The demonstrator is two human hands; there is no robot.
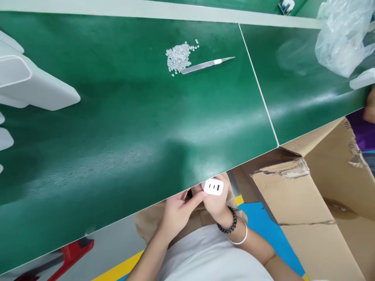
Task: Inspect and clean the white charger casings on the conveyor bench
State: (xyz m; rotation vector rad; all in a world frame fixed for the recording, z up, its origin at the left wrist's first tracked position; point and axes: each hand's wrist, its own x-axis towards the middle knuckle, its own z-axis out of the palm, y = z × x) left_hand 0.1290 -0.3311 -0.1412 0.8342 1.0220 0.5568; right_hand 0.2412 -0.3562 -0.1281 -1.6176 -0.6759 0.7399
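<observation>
A white USB charger [213,187] with several dark ports facing up is held at the table's front edge, close to my body. My right hand [217,203] is closed around it from the right and below. From the other side, my left hand [178,209] presses its thumb against the charger's lower left corner. The table edge hides some of the left fingers. Farther back on the green tabletop lie metal tweezers [200,67], beside a small pile of clear pellets [178,57].
White plastic housings [43,84] stand along the left edge. An open cardboard box [295,199] is beside me on the right. A clear plastic bag [341,39] lies at the back right, near another person's arm [370,109]. Something red [72,255] is under the table's left.
</observation>
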